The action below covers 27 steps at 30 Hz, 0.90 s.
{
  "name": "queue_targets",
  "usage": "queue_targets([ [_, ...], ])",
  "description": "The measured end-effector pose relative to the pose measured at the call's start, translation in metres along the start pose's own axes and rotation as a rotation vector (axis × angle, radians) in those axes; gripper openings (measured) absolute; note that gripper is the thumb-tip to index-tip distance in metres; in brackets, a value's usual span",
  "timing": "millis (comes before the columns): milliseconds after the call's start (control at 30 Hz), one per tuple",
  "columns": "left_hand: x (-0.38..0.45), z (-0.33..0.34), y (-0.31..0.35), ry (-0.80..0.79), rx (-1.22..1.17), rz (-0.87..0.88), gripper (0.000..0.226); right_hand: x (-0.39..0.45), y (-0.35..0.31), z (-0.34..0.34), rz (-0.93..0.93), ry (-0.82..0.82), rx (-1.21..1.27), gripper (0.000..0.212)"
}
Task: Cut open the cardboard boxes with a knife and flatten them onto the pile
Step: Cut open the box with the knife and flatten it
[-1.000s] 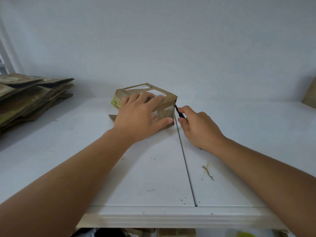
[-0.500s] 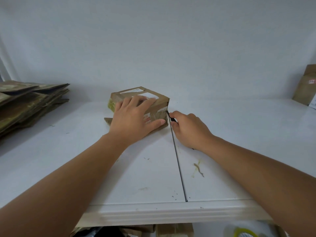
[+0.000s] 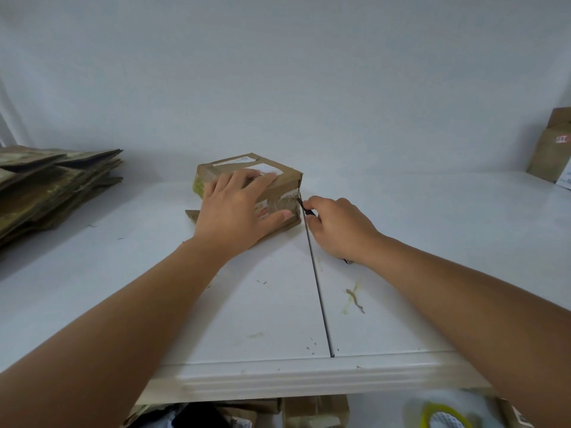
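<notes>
White table [image 3: 401, 230] against pale wall, left hand [image 3: 234, 211] flat on box [image 3: 278, 186], right hand [image 3: 340, 223] fingers curled round knife [image 3: 304, 206]

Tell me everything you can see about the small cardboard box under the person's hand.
The cardboard box is small, brown and closed, wrapped in worn tape, with a white label on top and a yellowish patch on its left end. It sits on the white table, mid-way back. The left hand lies spread over its top and front. The right hand puts a dark knife against its right front corner.
</notes>
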State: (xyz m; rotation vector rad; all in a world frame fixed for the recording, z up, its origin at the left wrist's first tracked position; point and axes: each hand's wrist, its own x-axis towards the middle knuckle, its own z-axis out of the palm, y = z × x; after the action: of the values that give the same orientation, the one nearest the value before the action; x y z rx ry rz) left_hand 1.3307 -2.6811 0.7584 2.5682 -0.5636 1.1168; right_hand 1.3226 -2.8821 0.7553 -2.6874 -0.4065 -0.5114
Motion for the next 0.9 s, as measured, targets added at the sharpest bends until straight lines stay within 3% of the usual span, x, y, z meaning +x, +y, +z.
queue_targets([
  [633, 0.0031, -0.0002, -0.0036, -0.034, -0.049, -0.010, 0.063, 0.0085, 0.0071, -0.0002, 0.016, -0.026, 0.133, 0.028],
  [900, 0.0078, -0.0021, -0.0081, -0.069, -0.095, -0.011, 0.064, 0.0090, 0.0051, 0.0008, 0.036, -0.026, 0.063, 0.026],
])
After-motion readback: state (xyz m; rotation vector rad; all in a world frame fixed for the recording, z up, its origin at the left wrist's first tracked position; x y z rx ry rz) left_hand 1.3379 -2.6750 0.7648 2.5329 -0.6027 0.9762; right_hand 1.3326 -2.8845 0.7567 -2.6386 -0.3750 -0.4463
